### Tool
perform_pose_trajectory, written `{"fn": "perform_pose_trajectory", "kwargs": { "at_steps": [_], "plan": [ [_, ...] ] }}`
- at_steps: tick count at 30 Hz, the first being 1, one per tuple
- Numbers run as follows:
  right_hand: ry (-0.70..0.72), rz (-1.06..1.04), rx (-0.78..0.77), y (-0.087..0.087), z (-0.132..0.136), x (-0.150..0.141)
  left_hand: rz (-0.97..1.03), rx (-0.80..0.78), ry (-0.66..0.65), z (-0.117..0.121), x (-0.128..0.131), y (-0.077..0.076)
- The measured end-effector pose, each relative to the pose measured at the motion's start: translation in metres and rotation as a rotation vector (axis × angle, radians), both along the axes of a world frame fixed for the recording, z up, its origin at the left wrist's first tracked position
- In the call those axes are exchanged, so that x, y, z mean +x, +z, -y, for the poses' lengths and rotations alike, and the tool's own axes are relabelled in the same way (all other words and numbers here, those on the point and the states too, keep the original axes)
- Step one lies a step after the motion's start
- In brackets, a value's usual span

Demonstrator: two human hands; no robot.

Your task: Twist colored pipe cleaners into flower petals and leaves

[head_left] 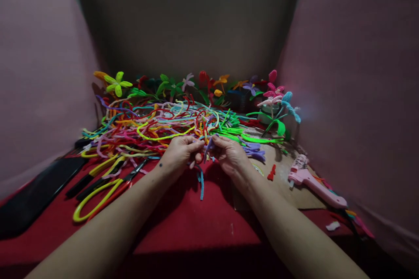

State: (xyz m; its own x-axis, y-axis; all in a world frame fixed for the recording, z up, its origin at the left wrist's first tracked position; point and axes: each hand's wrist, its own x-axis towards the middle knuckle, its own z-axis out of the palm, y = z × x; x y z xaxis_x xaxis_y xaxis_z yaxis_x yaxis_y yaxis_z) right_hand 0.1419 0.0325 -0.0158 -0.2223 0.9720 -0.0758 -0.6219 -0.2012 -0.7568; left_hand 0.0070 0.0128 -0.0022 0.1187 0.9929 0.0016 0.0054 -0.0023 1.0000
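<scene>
My left hand [181,151] and my right hand [230,156] meet over the front of the table, close together. Between them is a short purple pipe cleaner piece [208,150], pinched by the thumb and fingers of my right hand. The left thumb and index finger are also closed in a pinch at it, though their exact grip is partly hidden. Just below my left fingers, a bent light-blue pipe cleaner [201,186] shows against the red cloth. Directly behind both hands spreads a tangled heap of colourful pipe cleaners [163,124].
Scissors with yellow handles [94,202], black-gripped pliers [85,178] and a black flat object [39,196] lie left. On the right, a pink glue gun [316,183] rests on cardboard [294,198] near a red piece [271,172]. Pipe-cleaner flowers [118,83] line the back.
</scene>
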Motion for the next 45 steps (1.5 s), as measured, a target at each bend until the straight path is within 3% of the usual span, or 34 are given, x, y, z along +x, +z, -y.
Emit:
{"fn": "perform_pose_trajectory", "kwargs": {
  "at_steps": [6,8,11,12,14,16,18,25,33,38,45],
  "plan": [
    [-0.002,0.046,0.034,-0.002,-0.001,0.000,-0.106,0.014,0.025,-0.002,-0.005,0.003],
    [-0.053,0.079,0.048,-0.002,-0.001,0.000,-0.159,0.090,0.154,-0.003,-0.005,0.007],
    [-0.119,0.124,0.072,-0.003,0.000,0.000,-0.299,0.325,0.418,-0.001,-0.003,0.013],
    [-0.128,0.134,0.083,-0.003,0.001,0.000,-0.338,0.380,0.435,0.001,-0.001,0.014],
    [-0.127,0.145,0.112,-0.003,0.002,0.000,-0.355,0.358,0.298,0.004,0.004,0.013],
    [-0.104,0.148,0.138,-0.004,0.002,-0.001,-0.366,0.238,0.126,0.006,0.009,0.010],
    [-0.087,0.146,0.145,-0.005,0.002,-0.001,-0.401,0.161,0.047,0.007,0.012,0.007],
    [-0.155,0.082,0.067,-0.002,-0.003,0.000,-0.441,0.197,-0.064,0.007,0.010,0.008],
    [-0.226,0.073,-0.027,0.002,0.001,-0.005,-0.560,0.256,-0.114,-0.002,0.006,-0.002],
    [-0.191,0.092,-0.001,-0.001,0.000,-0.003,-0.484,0.249,-0.141,0.000,0.006,0.002],
    [-0.085,0.020,0.019,0.002,-0.001,0.002,-0.254,0.077,-0.161,0.005,0.005,0.008]
  ]
}}
